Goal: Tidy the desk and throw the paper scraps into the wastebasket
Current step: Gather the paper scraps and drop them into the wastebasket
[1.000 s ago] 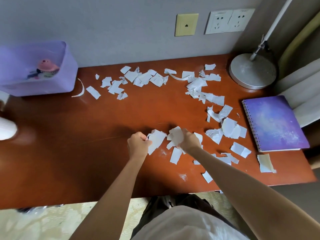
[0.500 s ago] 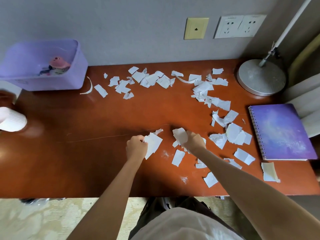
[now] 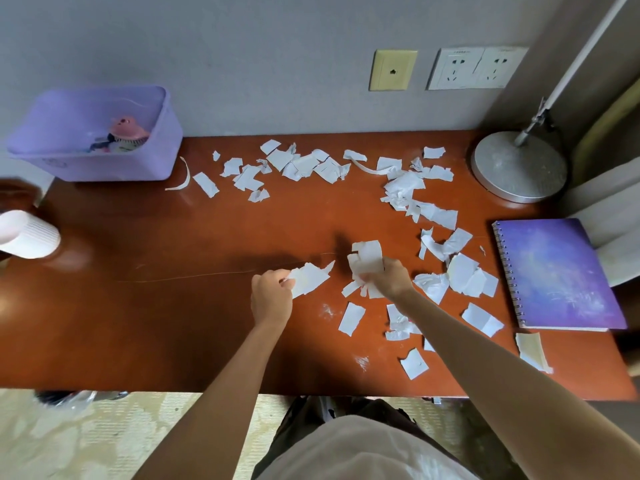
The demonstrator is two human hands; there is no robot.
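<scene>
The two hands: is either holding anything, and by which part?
The left hand pinches a torn paper scrap by its left end; the right hand grips a bunch of scraps by their lower edges.

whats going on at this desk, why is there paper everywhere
A person is clearing torn paper off the desk. The left hand pinches a scrap, and the right hand grips a bunch just above the desktop. Most of the job is left: loose scraps lie in an arc from near the purple bin along the back to the lamp base and down beside the notebook.
</scene>
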